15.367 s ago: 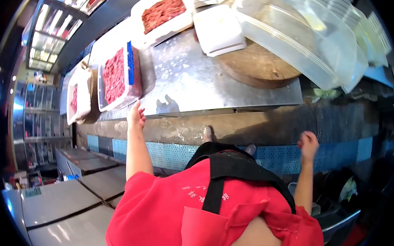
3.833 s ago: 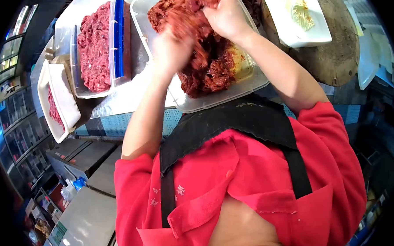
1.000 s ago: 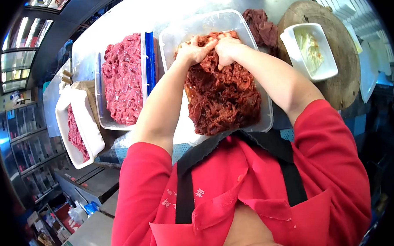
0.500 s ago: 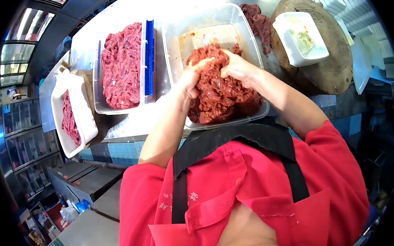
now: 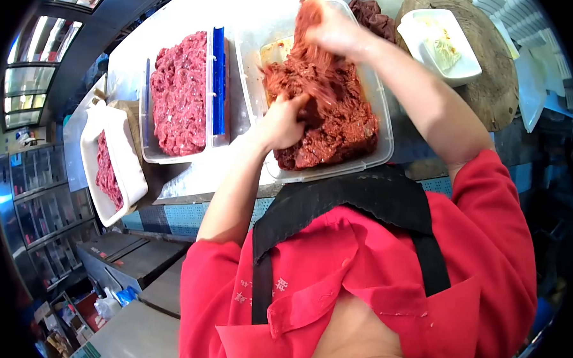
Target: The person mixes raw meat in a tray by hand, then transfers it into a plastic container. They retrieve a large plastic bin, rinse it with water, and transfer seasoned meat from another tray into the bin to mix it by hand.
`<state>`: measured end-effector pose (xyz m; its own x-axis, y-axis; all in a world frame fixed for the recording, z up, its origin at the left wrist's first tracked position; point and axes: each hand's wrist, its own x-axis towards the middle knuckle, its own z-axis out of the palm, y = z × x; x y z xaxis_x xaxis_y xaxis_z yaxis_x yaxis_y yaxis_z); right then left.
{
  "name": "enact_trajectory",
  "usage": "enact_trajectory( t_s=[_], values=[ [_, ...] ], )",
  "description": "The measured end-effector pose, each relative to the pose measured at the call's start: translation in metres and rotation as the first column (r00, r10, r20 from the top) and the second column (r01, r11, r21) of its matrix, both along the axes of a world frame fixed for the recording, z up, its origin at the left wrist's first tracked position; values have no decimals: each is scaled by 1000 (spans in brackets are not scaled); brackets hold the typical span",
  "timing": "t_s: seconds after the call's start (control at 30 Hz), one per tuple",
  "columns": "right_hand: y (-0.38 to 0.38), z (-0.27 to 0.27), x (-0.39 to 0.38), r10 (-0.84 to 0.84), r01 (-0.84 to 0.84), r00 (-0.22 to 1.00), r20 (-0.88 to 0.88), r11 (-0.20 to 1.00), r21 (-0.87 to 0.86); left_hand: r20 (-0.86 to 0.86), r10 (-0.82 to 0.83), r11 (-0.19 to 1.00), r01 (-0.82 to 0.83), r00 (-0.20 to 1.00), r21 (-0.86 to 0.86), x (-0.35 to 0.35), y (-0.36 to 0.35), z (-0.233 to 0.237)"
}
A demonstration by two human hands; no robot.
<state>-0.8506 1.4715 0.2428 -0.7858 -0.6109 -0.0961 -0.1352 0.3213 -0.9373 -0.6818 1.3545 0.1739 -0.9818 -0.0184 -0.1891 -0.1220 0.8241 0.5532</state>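
Dark red, seasoned-looking sliced meat [image 5: 335, 125] fills the near part of a clear plastic tub [image 5: 385, 142]. My left hand [image 5: 285, 123] is at the left side of the meat, its fingers curled into it and the tips hidden. Higher up, at the far end of the tub, my right hand [image 5: 336, 28] grips a clump of the same meat, which stretches up out of the pile. The right hand and the lifted strands are smeared by motion. Some reddish liquid shows on the tub's floor at the far left.
To the left stand a clear tub of paler red meat [image 5: 179, 94] with a blue clip edge [image 5: 219, 79] and a tilted white container [image 5: 133, 179] with more meat. On the right, a white container [image 5: 466, 69] rests on a round wooden block [image 5: 497, 99]. A brown cloth [image 5: 372, 18] lies behind.
My right hand has moved up and away from me, pulling a clump of meat upward. My left hand has shifted slightly downward, staying at the meat's left side.
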Motion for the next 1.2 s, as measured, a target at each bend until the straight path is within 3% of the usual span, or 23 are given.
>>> enact_trajectory(
  t_s=[0.03,0.1,0.17,0.27,0.37,0.4,0.5,0.53,0.57,0.63,0.7,0.77,0.8,0.83,0.87,0.9,0.97,1.0,1.03,1.07,1.1,1.17,1.2],
  values=[
    [4,-8,9,261,-259,965,1,957,126,87,-57,993,48,995,110,6,-6,20],
    [2,-71,39,629,-341,704,-330,707,620,120,101,965,-127,988,229,6,-23,31],
    [20,-41,94,837,-393,519,-176,416,820,102,302,940,-314,948,135,-5,-27,59],
    [24,-48,96,921,-607,371,-119,338,719,-71,212,977,-211,975,20,-39,-42,38],
    [6,-50,58,973,-411,62,-223,229,882,46,112,994,-112,993,5,-101,-46,29],
    [-8,-50,41,980,-378,97,-175,199,904,46,88,992,-92,995,87,-122,-50,19],
    [-40,-47,-13,839,-422,530,126,131,897,118,153,929,-184,981,322,-158,-57,-22],
    [-41,-54,-29,760,-431,640,109,238,870,207,217,838,-290,954,462,-163,-58,-35],
    [-41,-69,-39,625,-344,780,-15,449,825,148,215,952,-241,965,190,-161,-57,-46],
    [-40,-87,-49,506,-258,861,-55,526,811,45,76,990,-70,996,-119,-154,-63,-59],
    [-42,-92,-45,406,-149,910,-90,519,842,173,137,991,-134,975,-30,-159,-71,-85],
    [-41,-101,-43,316,-39,939,-139,499,866,208,283,913,-329,936,241,-145,-68,-89],
    [-34,-109,-42,178,-67,983,-43,569,820,333,324,837,-433,885,335,-132,-62,-94],
    [-30,-113,-41,45,-79,997,65,640,764,516,351,652,-600,781,464,-111,-39,-51],
    [-23,-97,-29,45,-184,977,207,667,722,575,360,529,-668,735,523,-106,-33,-59],
    [-13,-104,-13,-15,-164,926,378,884,437,634,356,389,-726,686,567,-98,-30,-68],
    [-1,-64,21,-133,-52,765,630,962,267,677,331,345,-752,658,562,-73,-15,-16],
    [5,-57,24,-36,-55,697,716,993,103,598,216,209,-635,772,744,-61,-9,2],
    [11,-51,29,71,-39,617,784,997,-60,642,355,320,-733,680,600,-64,-22,-14],
    [13,-13,40,-101,43,686,720,994,99,619,239,128,-656,748,743,-65,-26,-13],
    [14,-31,27,86,16,664,743,991,-129,559,140,-87,-552,817,829,-67,-29,-12],
    [15,-36,0,105,-18,811,575,988,-156,489,318,-53,-500,812,864,-71,-39,9],
    [17,-15,-3,198,-78,848,491,964,-253,368,402,134,-451,838,882,-76,-49,17]
  ],
)
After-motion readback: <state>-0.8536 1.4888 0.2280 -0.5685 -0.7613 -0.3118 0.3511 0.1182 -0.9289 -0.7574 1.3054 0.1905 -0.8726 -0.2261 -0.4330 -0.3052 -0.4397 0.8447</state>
